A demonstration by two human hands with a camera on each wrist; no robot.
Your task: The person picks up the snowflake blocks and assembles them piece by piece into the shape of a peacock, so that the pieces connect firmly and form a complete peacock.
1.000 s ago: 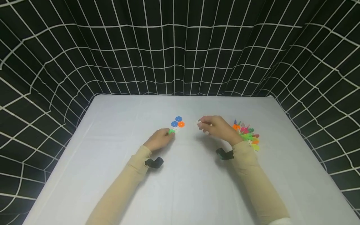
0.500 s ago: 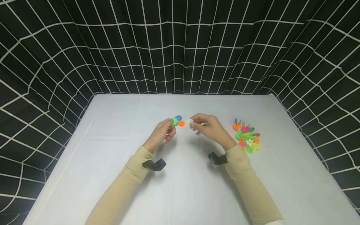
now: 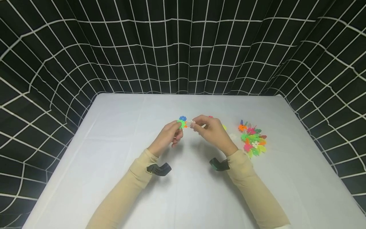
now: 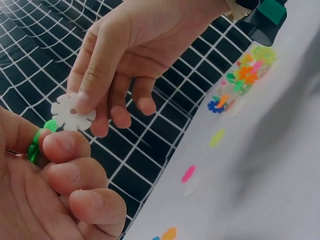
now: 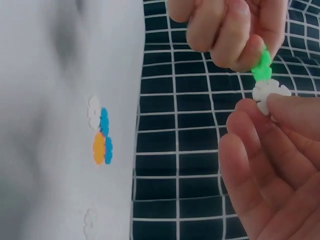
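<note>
White disc (image 4: pixel 69 120) probably touches green disc (image 5: pixel 262 69), partly hidden by left hand (image 3: pixel 168 134).

Legible text, labels, brands, numbers or signs: 0, all 3 views checked. White disc (image 4: pixel 76 121) and green disc (image 5: pixel 261 70): no characters readable. Disc pile (image 3: pixel 254 140): too small to tell. Right-wrist camera (image 4: pixel 262 27): green patch (image 4: pixel 271 11), no readable print. Gridded curtain (image 3: pixel 131 57): 0 lettering.
</note>
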